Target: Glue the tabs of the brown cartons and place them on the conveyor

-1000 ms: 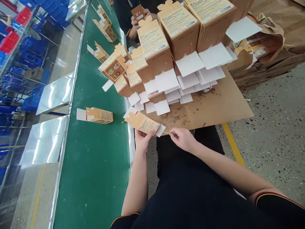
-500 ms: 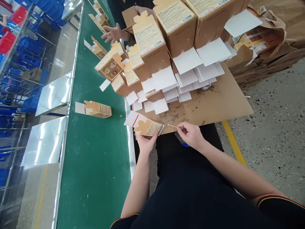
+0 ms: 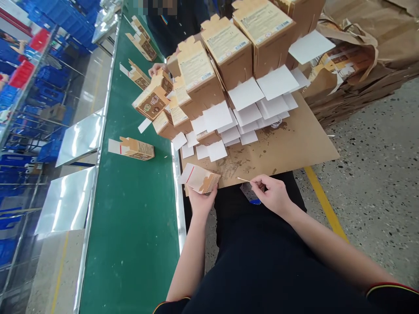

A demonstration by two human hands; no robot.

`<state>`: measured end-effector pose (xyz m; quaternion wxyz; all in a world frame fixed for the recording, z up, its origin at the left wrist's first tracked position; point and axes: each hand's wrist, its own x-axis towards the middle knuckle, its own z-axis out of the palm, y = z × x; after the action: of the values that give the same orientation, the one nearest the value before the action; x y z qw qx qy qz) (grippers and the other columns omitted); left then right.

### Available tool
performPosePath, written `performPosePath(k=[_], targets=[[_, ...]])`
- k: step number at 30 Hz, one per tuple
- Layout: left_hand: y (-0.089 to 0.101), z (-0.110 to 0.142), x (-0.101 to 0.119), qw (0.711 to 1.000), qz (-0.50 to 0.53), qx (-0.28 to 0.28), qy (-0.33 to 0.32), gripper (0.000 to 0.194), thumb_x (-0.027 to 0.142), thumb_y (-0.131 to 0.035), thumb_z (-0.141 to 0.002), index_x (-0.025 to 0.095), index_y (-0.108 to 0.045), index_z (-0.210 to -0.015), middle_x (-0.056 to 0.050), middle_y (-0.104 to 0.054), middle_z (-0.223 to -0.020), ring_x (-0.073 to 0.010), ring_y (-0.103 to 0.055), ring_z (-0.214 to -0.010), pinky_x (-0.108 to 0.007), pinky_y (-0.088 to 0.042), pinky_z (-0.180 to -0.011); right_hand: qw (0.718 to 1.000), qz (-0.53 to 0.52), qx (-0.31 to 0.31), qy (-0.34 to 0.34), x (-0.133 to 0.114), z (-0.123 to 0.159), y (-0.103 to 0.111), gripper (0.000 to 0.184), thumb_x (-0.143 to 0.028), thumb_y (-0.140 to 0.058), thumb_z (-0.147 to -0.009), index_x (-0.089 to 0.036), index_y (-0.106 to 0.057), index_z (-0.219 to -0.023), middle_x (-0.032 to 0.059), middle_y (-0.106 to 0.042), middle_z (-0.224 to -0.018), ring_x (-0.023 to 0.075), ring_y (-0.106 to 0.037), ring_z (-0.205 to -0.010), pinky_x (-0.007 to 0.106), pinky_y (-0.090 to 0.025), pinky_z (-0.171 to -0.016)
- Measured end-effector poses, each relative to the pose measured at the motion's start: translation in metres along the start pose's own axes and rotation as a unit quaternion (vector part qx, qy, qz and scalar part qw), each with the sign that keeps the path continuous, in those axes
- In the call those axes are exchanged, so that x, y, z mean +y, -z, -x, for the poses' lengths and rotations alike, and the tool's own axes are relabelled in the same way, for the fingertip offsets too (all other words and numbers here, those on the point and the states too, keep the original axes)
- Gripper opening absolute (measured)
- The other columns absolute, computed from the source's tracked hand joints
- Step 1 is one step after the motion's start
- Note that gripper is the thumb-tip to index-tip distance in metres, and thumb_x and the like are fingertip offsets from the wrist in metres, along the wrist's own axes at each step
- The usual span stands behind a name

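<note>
My left hand (image 3: 202, 201) is closed around a small cardboard box (image 3: 203, 180) near the front edge of the brown board. A whitish flap with a red strip sticks out from that box toward the left. To the right, my right hand (image 3: 269, 192) pinches a thin stick with a pale tip, which looks like a cotton swab (image 3: 244, 179). The swab points left toward the box, apart from it. Beyond both hands, stacked cardboard boxes (image 3: 199, 65) stand with white flaps (image 3: 217, 116) jutting toward me.
A brown board (image 3: 294, 144) with dark stains lies under the stack. Left of it runs a green conveyor belt (image 3: 131, 218), carrying a box (image 3: 139, 149) and several more farther up. A co-worker's hand (image 3: 159, 69) is behind the stack. Brown wrapping paper (image 3: 389, 48) lies at the right.
The box in my left hand has turned, so its flap and open end face me more. My right hand with the swab has shifted slightly right. The co-worker's hand has moved down onto a box.
</note>
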<state>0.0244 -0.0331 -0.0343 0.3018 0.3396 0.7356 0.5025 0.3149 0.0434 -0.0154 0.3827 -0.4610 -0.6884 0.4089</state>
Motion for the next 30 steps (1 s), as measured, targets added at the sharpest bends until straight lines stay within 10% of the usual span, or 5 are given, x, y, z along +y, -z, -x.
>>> performPosePath(k=[5,11,16,21,30], targets=[[0.077,-0.036,0.004,0.966,-0.023,0.249,-0.071,0.116,0.056,-0.112,-0.069,0.031,-0.039,-0.155,-0.019,-0.059,-0.168,-0.0464,-0.062,-0.16,-0.069,-0.058,-0.128,1.0,-0.004,0.021,0.014,0.006,-0.007,0.01,0.028,-0.042,-0.069,-0.111,-0.027,-0.076,-0.09,0.0026,-0.08,-0.076,0.0189,-0.075,-0.064,0.03,-0.064,-0.064],[0.143,-0.069,-0.004,0.961,-0.041,0.272,0.038,0.111,0.044,-0.114,-0.061,0.028,-0.039,-0.141,-0.023,-0.057,-0.163,-0.0402,-0.067,-0.153,-0.065,-0.054,-0.131,0.999,0.009,0.012,0.032,0.009,-0.023,0.017,0.033,-0.051,-0.071,-0.111,-0.028,-0.077,-0.087,0.003,-0.082,-0.075,0.0206,-0.077,-0.062,0.033,-0.066,-0.064],[0.131,-0.034,-0.003,0.892,-0.128,0.423,-0.098,0.085,0.045,-0.093,-0.083,0.03,-0.037,-0.146,-0.019,-0.05,-0.16,-0.0388,-0.057,-0.16,-0.066,-0.044,-0.137,0.995,0.036,0.095,-0.024,0.016,-0.022,0.044,0.038,-0.064,-0.074,-0.106,-0.029,-0.081,-0.091,0.0061,-0.082,-0.075,0.027,-0.081,-0.064,0.04,-0.07,-0.065],[0.091,-0.08,0.042,0.916,-0.071,0.299,-0.258,0.056,0.049,-0.073,-0.099,0.03,-0.047,-0.145,-0.014,-0.057,-0.149,-0.0342,-0.063,-0.15,-0.057,-0.05,-0.133,0.984,0.03,0.154,-0.082,0.021,-0.027,0.068,0.045,-0.076,-0.077,-0.096,-0.033,-0.08,-0.082,0.0083,-0.08,-0.072,0.0337,-0.08,-0.061,0.05,-0.071,-0.062],[0.039,-0.247,0.125,0.931,-0.28,0.192,0.136,0.078,0.035,-0.086,-0.085,0.008,-0.058,-0.152,-0.043,-0.058,-0.158,-0.0605,-0.057,-0.158,-0.075,-0.044,-0.129,0.976,0.022,0.188,-0.113,0.022,-0.03,0.087,0.044,-0.082,-0.081,-0.085,-0.039,-0.079,-0.081,0.01,-0.08,-0.071,0.0391,-0.08,-0.061,0.059,-0.074,-0.065]])
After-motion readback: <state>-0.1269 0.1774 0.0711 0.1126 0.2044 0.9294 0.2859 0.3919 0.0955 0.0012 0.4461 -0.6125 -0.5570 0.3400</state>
